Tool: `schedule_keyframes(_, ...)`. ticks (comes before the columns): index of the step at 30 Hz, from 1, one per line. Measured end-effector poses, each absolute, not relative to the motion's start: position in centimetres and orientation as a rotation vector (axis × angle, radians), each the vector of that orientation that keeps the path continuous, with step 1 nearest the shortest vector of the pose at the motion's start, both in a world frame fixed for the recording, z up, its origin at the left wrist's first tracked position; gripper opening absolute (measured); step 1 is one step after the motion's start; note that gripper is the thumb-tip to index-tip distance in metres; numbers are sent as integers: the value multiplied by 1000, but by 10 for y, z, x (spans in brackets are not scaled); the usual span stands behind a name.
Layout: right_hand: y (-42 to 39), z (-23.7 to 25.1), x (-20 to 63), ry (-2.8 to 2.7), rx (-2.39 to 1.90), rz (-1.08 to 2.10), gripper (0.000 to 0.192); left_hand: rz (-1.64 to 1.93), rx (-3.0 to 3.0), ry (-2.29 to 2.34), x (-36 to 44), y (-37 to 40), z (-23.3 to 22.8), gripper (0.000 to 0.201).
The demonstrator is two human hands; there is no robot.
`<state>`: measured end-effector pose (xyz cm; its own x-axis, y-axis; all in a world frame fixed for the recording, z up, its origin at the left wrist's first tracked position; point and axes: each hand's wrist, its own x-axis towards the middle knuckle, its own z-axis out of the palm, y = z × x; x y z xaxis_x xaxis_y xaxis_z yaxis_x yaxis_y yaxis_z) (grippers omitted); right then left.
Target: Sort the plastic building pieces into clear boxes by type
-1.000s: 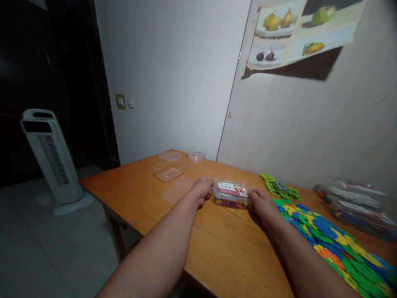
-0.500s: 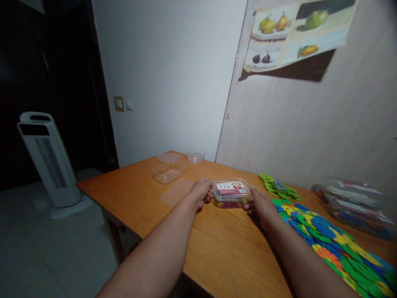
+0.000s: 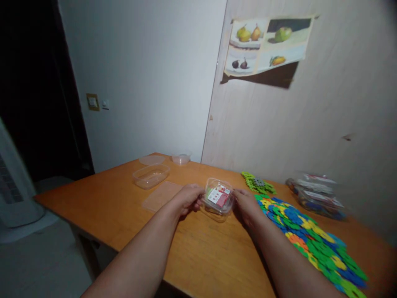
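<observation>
Both hands, left hand (image 3: 187,198) and right hand (image 3: 245,203), grip the labelled box (image 3: 218,198), now lifted and tilted above the table (image 3: 124,207), beside the coloured pieces (image 3: 310,231).

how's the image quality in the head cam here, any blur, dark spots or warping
Head view: dim indoor light, with the doorway at left nearly black. The poster casts a hard dark shadow below it. The lidded boxes at far right are smeared and soft. Wide-angle warping bends the wall edge. The small box between the left hand and right hand is fairly sharp, though its label is unreadable.
</observation>
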<state>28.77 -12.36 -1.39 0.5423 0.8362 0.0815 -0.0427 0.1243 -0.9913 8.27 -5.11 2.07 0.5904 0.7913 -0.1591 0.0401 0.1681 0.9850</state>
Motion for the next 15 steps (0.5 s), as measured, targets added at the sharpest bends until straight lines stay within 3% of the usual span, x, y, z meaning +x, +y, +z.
schedule_keyframes(5, -126, -10, 295, -779, -1376, 759, 38, 391, 1419, 530, 77, -64, 27, 25)
schedule_keyframes(11, -137, 4, 306, -830, -1591, 689, 32, 365, 1463, 554, 77, -64, 25, 40)
schedule_keyframes(15, -152, 22, 309, -895, -1748, 722, 28, 637, 1472, 629, 86, -55, 19, 42)
